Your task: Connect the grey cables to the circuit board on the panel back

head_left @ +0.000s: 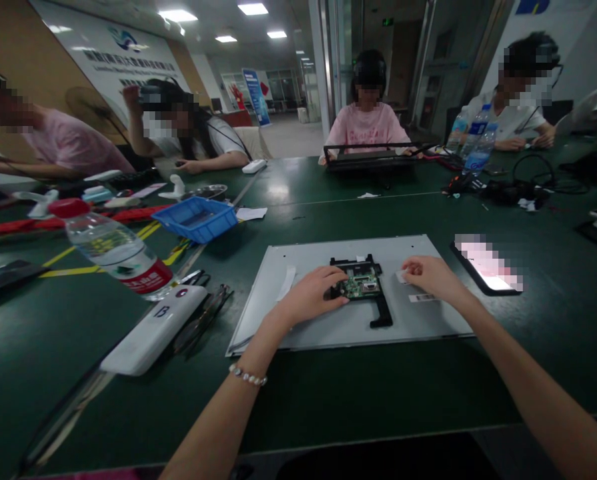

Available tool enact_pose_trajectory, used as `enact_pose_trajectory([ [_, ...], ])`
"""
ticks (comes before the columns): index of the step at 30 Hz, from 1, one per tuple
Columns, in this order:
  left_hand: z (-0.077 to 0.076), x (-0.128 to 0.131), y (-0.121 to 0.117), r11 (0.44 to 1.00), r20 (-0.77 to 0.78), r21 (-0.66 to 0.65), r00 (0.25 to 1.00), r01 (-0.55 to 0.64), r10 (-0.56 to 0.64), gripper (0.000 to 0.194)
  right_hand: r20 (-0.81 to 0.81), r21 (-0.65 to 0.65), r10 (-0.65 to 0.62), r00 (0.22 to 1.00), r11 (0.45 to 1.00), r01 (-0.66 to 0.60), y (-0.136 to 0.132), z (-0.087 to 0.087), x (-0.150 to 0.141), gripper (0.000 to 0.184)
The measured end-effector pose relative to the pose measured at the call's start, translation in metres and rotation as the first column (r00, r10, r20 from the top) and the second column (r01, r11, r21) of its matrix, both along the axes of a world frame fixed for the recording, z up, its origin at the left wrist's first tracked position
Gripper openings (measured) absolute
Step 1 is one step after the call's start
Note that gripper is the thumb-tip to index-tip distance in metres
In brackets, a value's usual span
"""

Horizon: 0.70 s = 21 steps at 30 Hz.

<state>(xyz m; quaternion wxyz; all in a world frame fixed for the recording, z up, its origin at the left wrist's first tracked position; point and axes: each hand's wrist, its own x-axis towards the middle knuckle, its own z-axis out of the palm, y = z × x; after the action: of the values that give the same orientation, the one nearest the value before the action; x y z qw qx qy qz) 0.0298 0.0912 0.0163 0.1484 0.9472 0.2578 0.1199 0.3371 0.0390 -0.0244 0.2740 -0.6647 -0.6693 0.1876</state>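
Observation:
A flat grey-white panel lies on the green table in front of me. On its middle rests a black plastic frame that carries a green circuit board. My left hand is at the left side of this frame, thumb and fingers apart and touching its edge. To the right of the board, my right hand pinches a small whitish piece just at the panel's surface; what it is I cannot make out. Below that hand a white label is stuck on the panel, and a pale strip lies at its left.
A smartphone lies right of the panel. On the left are a water bottle, a white power bank, glasses and a blue tray. Several people sit around the table; one across holds a dark panel.

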Motion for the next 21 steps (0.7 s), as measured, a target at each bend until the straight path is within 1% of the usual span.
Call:
enact_pose_trajectory([
  [2,-0.001,-0.001,0.000,1.000,0.003,-0.001,1.000,-0.003,0.003,0.041,0.065,0.066,-0.016,0.998,0.998,0.012,0.002,-0.001,-0.002,0.029],
  [4,-0.001,-0.001,0.000,1.000,0.005,-0.001,1.000,-0.003,0.003,0.042,0.102,0.142,-0.004,0.995,0.990,-0.010,0.006,0.002,-0.009,0.032],
  [5,-0.001,-0.001,0.001,1.000,0.009,-0.001,1.000,-0.003,0.003,0.042,0.117,0.177,0.020,0.993,0.983,-0.041,0.010,0.004,-0.015,0.032],
  [7,-0.002,-0.002,0.001,1.000,0.017,-0.002,1.000,-0.001,0.001,0.042,0.156,0.227,0.113,0.981,0.963,-0.147,0.020,0.007,-0.028,0.033],
  [9,-0.003,-0.002,0.002,1.000,0.022,-0.004,1.000,0.004,-0.004,0.042,0.201,0.243,0.220,0.955,0.933,-0.266,0.034,0.009,-0.042,0.033],
  [10,-0.004,-0.002,0.003,1.000,0.024,-0.004,1.000,0.005,-0.005,0.041,0.220,0.240,0.254,0.942,0.922,-0.304,0.040,0.009,-0.048,0.032],
  [12,-0.005,-0.002,0.003,1.000,0.030,-0.003,1.000,0.008,-0.008,0.041,0.242,0.207,0.289,0.926,0.917,-0.340,0.053,0.007,-0.060,0.028],
  [14,-0.005,-0.003,0.003,1.000,0.037,-0.002,0.999,0.007,-0.007,0.041,0.248,0.170,0.286,0.926,0.928,-0.332,0.061,0.005,-0.068,0.024],
  [17,-0.003,-0.004,0.001,1.000,0.038,-0.007,0.999,0.009,-0.008,0.041,0.258,0.156,0.238,0.936,0.946,-0.283,0.066,0.003,-0.075,0.024],
  [21,-0.001,-0.004,0.001,1.000,0.038,-0.012,0.999,0.006,-0.006,0.041,0.277,0.189,0.159,0.948,0.958,-0.216,0.060,0.011,-0.069,0.024],
])
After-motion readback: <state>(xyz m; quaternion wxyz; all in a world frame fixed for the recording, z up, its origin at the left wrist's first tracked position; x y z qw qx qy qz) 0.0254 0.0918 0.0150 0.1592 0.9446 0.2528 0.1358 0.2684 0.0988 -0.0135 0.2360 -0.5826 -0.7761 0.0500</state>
